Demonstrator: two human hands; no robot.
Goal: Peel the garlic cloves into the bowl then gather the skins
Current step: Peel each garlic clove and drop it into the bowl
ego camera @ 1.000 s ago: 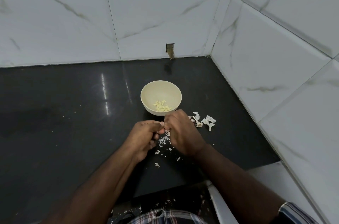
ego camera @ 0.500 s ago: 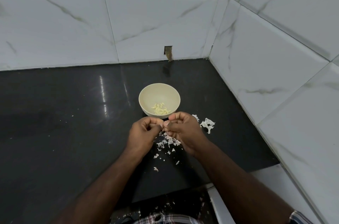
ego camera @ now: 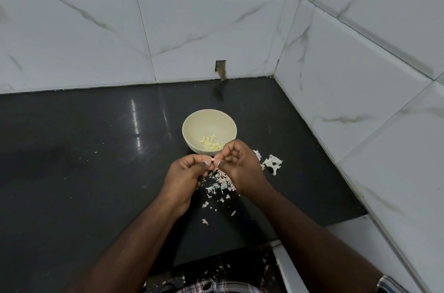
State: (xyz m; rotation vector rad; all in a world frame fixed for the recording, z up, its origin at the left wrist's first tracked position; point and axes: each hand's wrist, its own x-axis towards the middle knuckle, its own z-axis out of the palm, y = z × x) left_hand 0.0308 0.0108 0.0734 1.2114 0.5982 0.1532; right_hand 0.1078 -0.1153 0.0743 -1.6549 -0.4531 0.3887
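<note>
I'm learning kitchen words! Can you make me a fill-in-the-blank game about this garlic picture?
1. The peeled cloves lie inside the cream ____.
2. The left hand and right hand pinch one small ____ between them.
3. The torn skins lie scattered on the ____ countertop.

Missing words: bowl; clove; black

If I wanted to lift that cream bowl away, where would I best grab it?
Probably the far rim of the bowl, coming from above and behind. It stands upright and open, so its thin rim suits a thumb-and-fingers pinch. Both hands, left hand and right hand, crowd the near side around a clove, and peeled cloves lie near the front inside.
</note>
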